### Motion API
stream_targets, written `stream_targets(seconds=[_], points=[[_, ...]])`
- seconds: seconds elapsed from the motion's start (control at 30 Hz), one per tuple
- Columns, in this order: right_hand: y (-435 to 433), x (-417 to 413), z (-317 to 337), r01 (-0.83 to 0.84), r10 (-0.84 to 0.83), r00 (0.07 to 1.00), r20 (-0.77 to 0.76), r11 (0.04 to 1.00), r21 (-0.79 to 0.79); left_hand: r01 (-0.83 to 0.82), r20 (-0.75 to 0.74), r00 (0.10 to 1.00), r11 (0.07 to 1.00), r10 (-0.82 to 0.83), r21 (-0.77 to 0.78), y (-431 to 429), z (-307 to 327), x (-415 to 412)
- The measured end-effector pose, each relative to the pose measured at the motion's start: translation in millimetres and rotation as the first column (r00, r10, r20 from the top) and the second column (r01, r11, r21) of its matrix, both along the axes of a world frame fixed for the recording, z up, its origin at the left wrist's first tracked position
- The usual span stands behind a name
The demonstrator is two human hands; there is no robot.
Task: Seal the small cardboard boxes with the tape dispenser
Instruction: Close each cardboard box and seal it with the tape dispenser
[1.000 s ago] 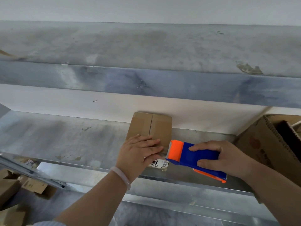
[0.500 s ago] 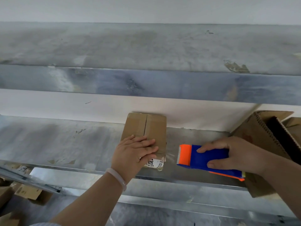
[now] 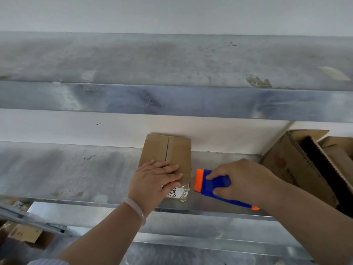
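Observation:
A small cardboard box (image 3: 172,150) lies on the metal shelf (image 3: 66,169), its two top flaps meeting in a dark seam. My left hand (image 3: 154,180) presses flat on the near part of its top, fingers straight. A white printed label (image 3: 179,193) under clear tape shows on the box's near face. Just right of the box, my right hand (image 3: 242,180) grips the blue tape dispenser (image 3: 215,186). Its orange front edge points at the box's near right corner. A strip of clear tape seems to run from the dispenser to that corner.
A large open cardboard carton (image 3: 305,165) stands at the right end of the shelf. An upper metal shelf (image 3: 172,100) overhangs the work area. More small boxes (image 3: 24,234) lie lower left beneath the shelf rail.
The dispenser drew away from the box to the right, then came back close to its near right corner. My left hand stayed pressed on the box.

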State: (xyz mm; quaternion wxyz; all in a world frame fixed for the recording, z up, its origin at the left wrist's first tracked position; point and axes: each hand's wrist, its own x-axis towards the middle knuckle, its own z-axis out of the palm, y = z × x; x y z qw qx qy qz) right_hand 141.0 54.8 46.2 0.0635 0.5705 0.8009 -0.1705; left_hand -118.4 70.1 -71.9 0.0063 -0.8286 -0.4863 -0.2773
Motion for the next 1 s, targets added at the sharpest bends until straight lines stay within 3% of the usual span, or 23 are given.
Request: stream_targets(seconds=[0.23, 0.4, 0.67, 0.73, 0.8, 0.9, 1.0], points=[[8.2, -3.9, -3.8, -0.079, 0.089, 0.974, 0.210, 0.995, -0.055, -0.018, 0.054, 0.998, 0.999, 0.021, -0.045, 1.0, -4.0, -5.3], [14.3, 25.2, -25.7, 0.130, -0.141, 0.986, 0.091, 0.984, 0.125, -0.012, 0.079, 0.997, 0.999, 0.015, -0.041, 1.2, -4.3, -1.9], [10.8, 48.5, -89.0, 0.160, -0.176, 0.978, 0.110, 0.977, 0.143, -0.010, 0.109, 0.994, 1.000, 0.012, -0.022, 0.0, -5.6, -5.4], [5.5, 54.1, -105.8, 0.219, -0.217, 0.976, -0.033, 0.972, 0.086, -0.009, 0.112, 0.994, 1.000, 0.011, -0.017, 0.7, -5.7, -5.0], [-3.1, 61.1, -124.0, 0.208, -0.168, 0.963, -0.212, 0.961, 0.181, -0.011, 0.116, 0.993, 1.000, 0.012, -0.017, 1.1, -6.0, -4.9], [-12.1, 68.3, -155.6, 0.083, -0.074, 0.997, -0.039, 0.926, 0.368, -0.014, 0.123, 0.992, 0.999, 0.018, -0.034, 0.6, -5.5, -4.0], [-26.6, 51.7, -169.4, -0.040, -0.026, 0.990, 0.140, 0.891, 0.452, -0.018, 0.121, 0.992, 0.999, 0.023, -0.049, 0.4, -3.6, -3.3]])
